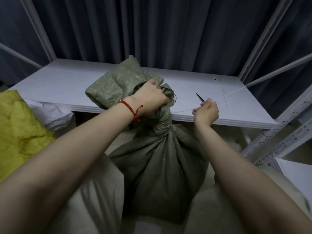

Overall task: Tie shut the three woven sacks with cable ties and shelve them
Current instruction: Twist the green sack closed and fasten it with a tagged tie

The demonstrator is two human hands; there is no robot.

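Head view: green sack (pixel 160 166) upright, twisted neck (pixel 164 120) upward

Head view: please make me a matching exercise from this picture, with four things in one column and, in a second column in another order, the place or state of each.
Things
1. green woven sack
2. yellow sack
3. red bracelet
4. cable tie

Places or states
A. on the left wrist
B. at the left edge of the view
C. pinched by the right hand
D. neck twisted and gripped by the left hand

Pairs: 1-D, 2-B, 3-A, 4-C
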